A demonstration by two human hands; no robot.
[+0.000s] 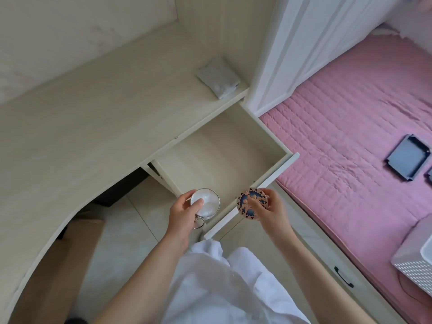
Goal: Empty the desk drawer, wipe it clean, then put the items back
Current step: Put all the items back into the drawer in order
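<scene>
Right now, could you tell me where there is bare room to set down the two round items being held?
The open drawer floor is bare wall to wall. The desk top is bare left of the folded grey cloth. It is crowded only at the drawer's near corner, where the left hand holds a round silver case and the right hand a patterned disc.

A home bedroom. A bed [350, 141] with a quilted pink cover is lying along the right side, well to the right of the right grip [268, 206], with a built-in pale wood table [81, 136] curving away left of the left grip [184, 213]. A white wardrobe door [304, 43] is standing beyond the table's open drawer [222, 155], and pale floor tiles [121, 230] are showing below.
</scene>
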